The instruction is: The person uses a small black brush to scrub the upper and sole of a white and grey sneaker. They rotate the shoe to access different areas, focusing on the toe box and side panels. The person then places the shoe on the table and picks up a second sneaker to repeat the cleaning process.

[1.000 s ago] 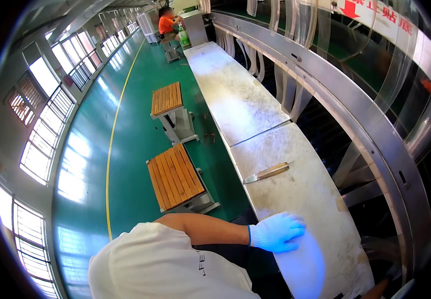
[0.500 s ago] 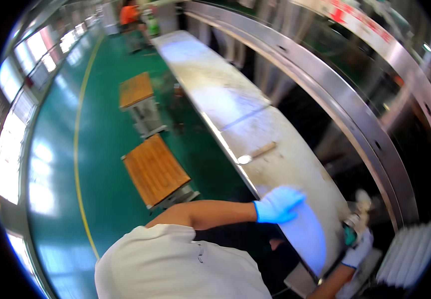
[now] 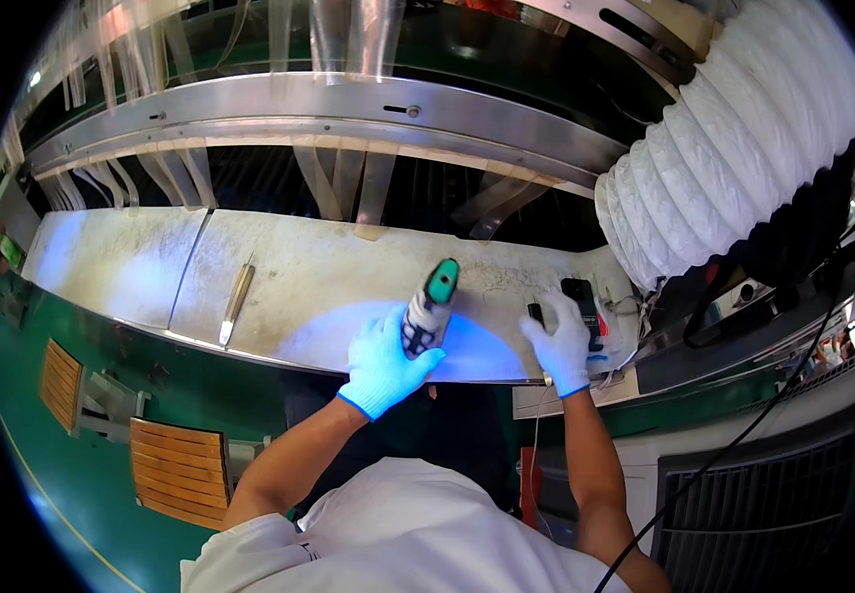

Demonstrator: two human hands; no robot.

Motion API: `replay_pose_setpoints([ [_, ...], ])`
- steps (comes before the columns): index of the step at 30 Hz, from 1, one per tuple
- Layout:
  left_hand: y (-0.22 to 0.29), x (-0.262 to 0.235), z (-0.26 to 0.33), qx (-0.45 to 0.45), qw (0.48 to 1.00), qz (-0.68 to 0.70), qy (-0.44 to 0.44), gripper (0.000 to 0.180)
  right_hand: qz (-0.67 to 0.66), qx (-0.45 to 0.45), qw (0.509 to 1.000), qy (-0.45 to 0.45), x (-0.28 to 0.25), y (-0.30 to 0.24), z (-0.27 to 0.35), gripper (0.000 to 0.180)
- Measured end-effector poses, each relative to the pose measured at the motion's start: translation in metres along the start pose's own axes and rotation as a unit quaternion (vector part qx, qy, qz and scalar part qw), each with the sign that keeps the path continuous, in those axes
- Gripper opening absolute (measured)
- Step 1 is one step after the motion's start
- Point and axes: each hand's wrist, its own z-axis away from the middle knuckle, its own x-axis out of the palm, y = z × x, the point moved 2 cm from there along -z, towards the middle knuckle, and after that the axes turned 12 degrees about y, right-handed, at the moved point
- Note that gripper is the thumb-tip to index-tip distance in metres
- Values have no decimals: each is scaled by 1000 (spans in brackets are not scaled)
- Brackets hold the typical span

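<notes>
My left hand [image 3: 384, 368], in a white glove lit blue, is closed around a shoe [image 3: 426, 326] with a dark-and-white patterned part. From its upper end shows a green shoe last [image 3: 442, 282] with a small hole in it. The shoe is tilted over the bench, in a patch of blue light. To the right, my gloved right hand [image 3: 561, 346] is at the bench's near edge. A black stick-like thing [image 3: 536, 314] shows between its thumb and fingers; blur hides whether it is gripped. Just beyond that hand lies a black handheld device [image 3: 579, 296].
A knife-like tool with a wooden handle [image 3: 238, 299] lies on the stained pale bench [image 3: 329, 267]. Behind runs a metal rail [image 3: 269, 106] with hanging clear strips. A white ribbed duct [image 3: 734, 148] bulges in at right. Slatted wooden stools [image 3: 178, 465] stand at left.
My view has swung to the right, toward the bench. The shoe, earlier at my right hand, is now in my left, which was empty over the bench.
</notes>
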Motion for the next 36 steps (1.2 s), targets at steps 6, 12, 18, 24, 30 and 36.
replay_pose_setpoints([
  [6,49,-37,-40,335,905,-4,263,91,-9,-11,1000,6,45,39,22,46],
  [12,212,-62,-197,447,856,158,205,62,-40,15,996,81,49,48,23,41],
  [18,341,1,-345,365,908,67,192,54,-92,15,991,93,52,44,15,40],
  [24,400,69,-392,361,923,-20,129,58,-95,53,990,93,52,53,21,37],
  [30,390,70,-397,386,896,-33,218,40,-103,59,988,95,53,54,20,34],
  [36,307,23,-293,597,714,17,365,23,-107,58,984,127,51,60,21,30],
])
